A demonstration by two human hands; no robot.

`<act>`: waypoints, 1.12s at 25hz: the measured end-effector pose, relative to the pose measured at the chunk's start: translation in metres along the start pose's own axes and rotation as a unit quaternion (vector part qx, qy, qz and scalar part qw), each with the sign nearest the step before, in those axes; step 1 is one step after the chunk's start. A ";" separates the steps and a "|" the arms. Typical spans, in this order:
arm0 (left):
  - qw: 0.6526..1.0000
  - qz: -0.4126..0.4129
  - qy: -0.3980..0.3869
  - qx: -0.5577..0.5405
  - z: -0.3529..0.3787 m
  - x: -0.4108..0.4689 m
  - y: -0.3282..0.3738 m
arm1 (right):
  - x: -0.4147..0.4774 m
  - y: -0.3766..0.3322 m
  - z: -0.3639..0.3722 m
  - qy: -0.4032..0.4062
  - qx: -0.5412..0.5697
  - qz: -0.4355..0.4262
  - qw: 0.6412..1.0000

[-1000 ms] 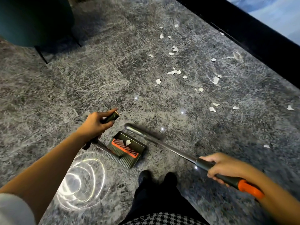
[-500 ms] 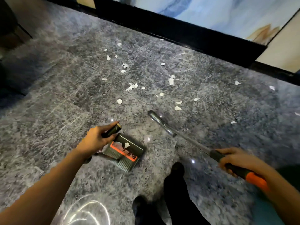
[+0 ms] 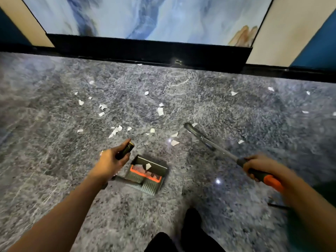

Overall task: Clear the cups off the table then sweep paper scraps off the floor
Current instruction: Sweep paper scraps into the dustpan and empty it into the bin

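Observation:
My left hand (image 3: pixel 111 161) grips the black top of a long dustpan handle (image 3: pixel 125 151). The grey dustpan (image 3: pixel 156 165) with an orange comb sits on the floor below it and holds one white scrap. My right hand (image 3: pixel 258 165) grips the black-and-orange handle of a broom (image 3: pixel 214 144). Its metal shaft slants up-left to a dark end near the floor. Several white paper scraps (image 3: pixel 160 111) lie scattered on the grey speckled floor beyond both tools. No cups are in view.
A black baseboard (image 3: pixel 149 50) runs across the back under a blue-white wall panel (image 3: pixel 145 15), with beige and blue wall sections on both sides. My dark shoes (image 3: pixel 190 220) stand at the bottom centre. Bare floor stretches left and right.
The view has swung right and up, bringing the wall panel into sight. The broom's end has moved right, away from the dustpan. Both hands keep their grips.

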State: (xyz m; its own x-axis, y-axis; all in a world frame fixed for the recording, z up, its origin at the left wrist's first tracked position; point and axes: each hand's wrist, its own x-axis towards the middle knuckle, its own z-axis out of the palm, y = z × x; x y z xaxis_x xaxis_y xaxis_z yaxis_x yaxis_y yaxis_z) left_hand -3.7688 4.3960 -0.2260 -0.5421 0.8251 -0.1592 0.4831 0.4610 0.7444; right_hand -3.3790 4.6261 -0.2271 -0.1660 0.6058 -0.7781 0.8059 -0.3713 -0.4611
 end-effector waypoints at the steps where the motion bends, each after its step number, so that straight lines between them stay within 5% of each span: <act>1: 1.000 0.007 -0.013 0.006 0.005 0.018 0.007 | 0.014 -0.010 -0.010 0.014 0.008 0.004 1.000; 13: 0.986 0.067 -0.152 0.017 0.025 0.226 0.030 | 0.170 -0.152 -0.032 0.085 0.015 0.043 0.995; 20: 0.985 0.034 -0.162 0.040 0.024 0.281 0.041 | 0.144 -0.164 0.022 -0.042 -0.101 0.051 0.993; 28: 0.985 0.016 -0.171 -0.008 0.037 0.303 0.064 | 0.079 -0.155 0.017 -0.171 -0.110 0.065 0.977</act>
State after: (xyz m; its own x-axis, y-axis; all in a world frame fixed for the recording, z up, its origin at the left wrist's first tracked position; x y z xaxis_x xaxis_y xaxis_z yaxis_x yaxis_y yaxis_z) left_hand -3.8763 4.6876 -0.2505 -0.2620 0.9019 -0.3435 0.4833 0.4307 0.7622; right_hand -3.5265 4.7195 -0.2243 -0.2030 0.2787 -0.9387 0.9296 -0.2463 -0.2742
